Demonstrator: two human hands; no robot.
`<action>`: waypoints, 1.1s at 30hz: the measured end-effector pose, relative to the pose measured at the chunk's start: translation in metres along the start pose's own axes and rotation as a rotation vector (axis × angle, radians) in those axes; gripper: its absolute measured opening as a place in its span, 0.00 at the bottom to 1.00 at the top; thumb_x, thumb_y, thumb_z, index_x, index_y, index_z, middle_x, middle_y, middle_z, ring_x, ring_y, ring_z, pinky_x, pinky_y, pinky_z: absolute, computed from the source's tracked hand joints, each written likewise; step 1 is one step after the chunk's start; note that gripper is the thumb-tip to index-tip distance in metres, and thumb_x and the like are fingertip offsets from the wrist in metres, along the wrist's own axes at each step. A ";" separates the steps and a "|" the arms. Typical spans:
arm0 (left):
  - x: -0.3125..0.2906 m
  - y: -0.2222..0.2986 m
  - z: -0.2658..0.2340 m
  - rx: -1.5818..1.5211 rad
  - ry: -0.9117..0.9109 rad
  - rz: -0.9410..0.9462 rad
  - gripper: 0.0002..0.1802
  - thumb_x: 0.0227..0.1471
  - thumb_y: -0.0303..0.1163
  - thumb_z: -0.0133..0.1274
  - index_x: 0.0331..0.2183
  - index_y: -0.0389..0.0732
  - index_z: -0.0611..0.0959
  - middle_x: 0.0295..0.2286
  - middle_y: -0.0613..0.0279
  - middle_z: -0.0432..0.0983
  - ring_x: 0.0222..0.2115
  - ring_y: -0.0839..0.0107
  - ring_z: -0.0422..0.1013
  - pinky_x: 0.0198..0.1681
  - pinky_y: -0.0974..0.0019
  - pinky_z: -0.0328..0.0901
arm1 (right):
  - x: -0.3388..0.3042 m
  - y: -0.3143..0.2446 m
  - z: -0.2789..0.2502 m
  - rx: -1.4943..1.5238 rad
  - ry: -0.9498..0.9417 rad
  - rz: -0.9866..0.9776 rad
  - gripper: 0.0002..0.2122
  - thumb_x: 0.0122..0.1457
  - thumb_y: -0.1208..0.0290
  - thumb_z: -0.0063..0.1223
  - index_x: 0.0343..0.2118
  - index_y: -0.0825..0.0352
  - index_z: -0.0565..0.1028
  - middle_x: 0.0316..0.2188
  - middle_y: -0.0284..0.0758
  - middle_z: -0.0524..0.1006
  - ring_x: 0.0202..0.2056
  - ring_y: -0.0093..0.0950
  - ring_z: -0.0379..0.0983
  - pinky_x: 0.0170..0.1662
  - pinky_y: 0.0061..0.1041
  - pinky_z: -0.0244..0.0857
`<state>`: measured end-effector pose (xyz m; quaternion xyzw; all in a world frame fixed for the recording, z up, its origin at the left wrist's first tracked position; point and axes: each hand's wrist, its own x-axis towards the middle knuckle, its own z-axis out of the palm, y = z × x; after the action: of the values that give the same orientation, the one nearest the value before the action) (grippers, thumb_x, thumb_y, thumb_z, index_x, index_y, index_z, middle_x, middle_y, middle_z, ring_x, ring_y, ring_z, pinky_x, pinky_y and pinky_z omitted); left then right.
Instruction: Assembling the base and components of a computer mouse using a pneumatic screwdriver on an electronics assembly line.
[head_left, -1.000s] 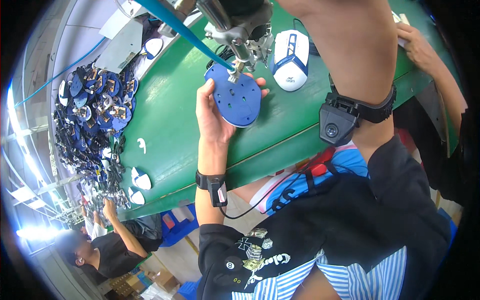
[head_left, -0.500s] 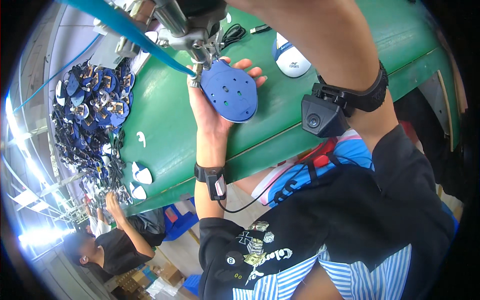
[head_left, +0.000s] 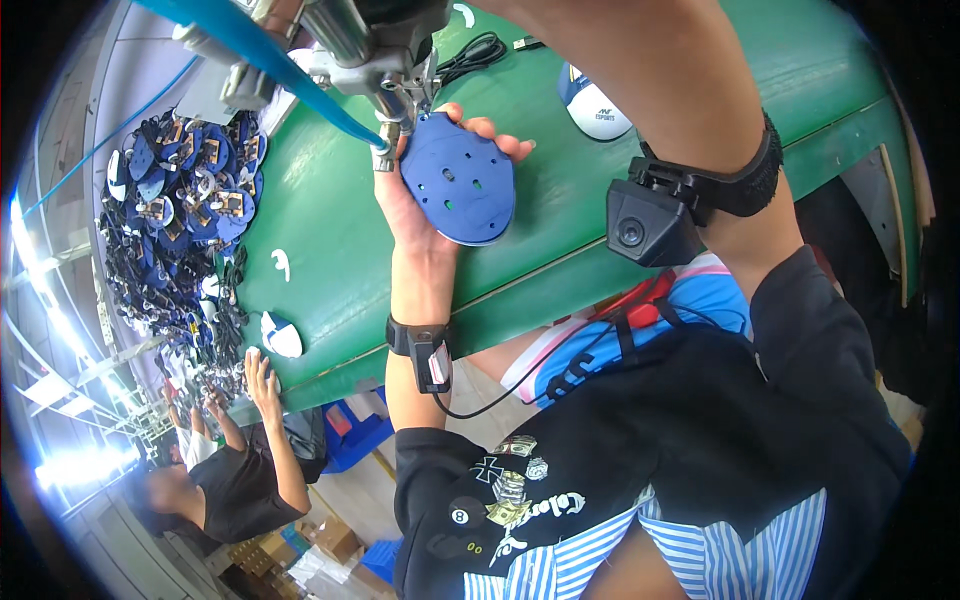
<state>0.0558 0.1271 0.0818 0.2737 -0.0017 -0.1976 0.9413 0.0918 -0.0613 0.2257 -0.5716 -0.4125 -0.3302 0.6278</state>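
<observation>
My left hand [head_left: 422, 235] cradles a dark blue computer mouse [head_left: 462, 190] from below, fingers curled round its far side. Its underside faces up, showing several small holes. Directly over the far end of the mouse hangs the metal head [head_left: 388, 150] of a screw-driving machine, close to my thumb. Whether its tip touches the mouse is hidden. My right forearm reaches up past the top edge, so that hand is out of sight. A white and blue mouse [head_left: 595, 108] lies to the right on the green bench.
A thick blue hose [head_left: 290, 75] runs to the machine head. Black coiled cable [head_left: 475, 55] lies behind the mouse. At left is a big heap of blue mouse parts and cables [head_left: 180, 220]. A co-worker's hand [head_left: 262, 385] is near a white and blue shell [head_left: 281, 335].
My left hand keeps its hold, the mouse shifting only slightly under the machine head. The co-worker's hand has moved right, over the nearer white shell.
</observation>
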 end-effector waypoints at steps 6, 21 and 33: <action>-0.001 -0.001 0.013 0.018 0.037 0.007 0.32 0.57 0.59 0.42 0.44 0.37 0.72 0.33 0.53 0.71 0.34 0.56 0.69 0.42 0.48 0.68 | 0.001 0.000 0.001 -0.017 0.000 -0.020 0.20 0.70 0.56 0.38 0.41 0.72 0.73 0.19 0.29 0.74 0.19 0.19 0.74 0.23 0.16 0.72; -0.004 -0.001 0.003 -0.012 -0.055 -0.016 0.36 0.54 0.62 0.45 0.47 0.37 0.70 0.36 0.53 0.68 0.36 0.57 0.67 0.42 0.51 0.70 | 0.005 0.001 0.011 -0.052 -0.010 -0.078 0.19 0.70 0.57 0.39 0.41 0.71 0.73 0.19 0.29 0.74 0.18 0.18 0.74 0.23 0.16 0.72; -0.002 0.002 -0.013 -0.017 0.046 -0.017 0.41 0.54 0.68 0.46 0.46 0.36 0.73 0.36 0.52 0.70 0.35 0.56 0.67 0.42 0.51 0.69 | 0.019 0.007 0.014 -0.107 0.049 -0.148 0.18 0.70 0.58 0.40 0.41 0.71 0.73 0.19 0.29 0.74 0.18 0.18 0.74 0.23 0.16 0.71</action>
<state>0.0560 0.1359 0.0722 0.2702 0.0241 -0.1992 0.9417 0.1047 -0.0457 0.2392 -0.5638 -0.4199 -0.4113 0.5802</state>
